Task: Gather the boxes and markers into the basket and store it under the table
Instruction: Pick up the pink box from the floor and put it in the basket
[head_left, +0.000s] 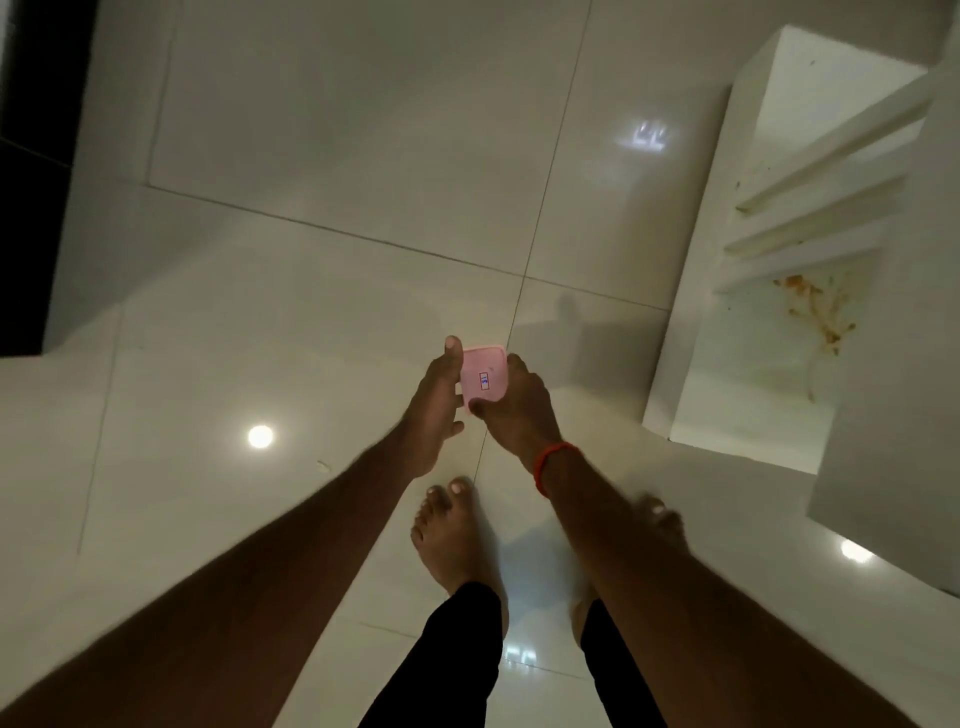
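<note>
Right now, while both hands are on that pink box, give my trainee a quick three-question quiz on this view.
1. True or false: the pink box rests on the tiled floor.
2. Which wrist wears the orange band? A) left B) right C) neither
3. Fill in: the stained white furniture stands on the person's ____ side.

Key:
1. False; the left hand and right hand hold it above the floor.
2. B
3. right

I see the box (483, 382) held between left hand (434, 410) and right hand (517, 410), above floor (311, 234); shelf unit (789, 260) to the right.
</note>
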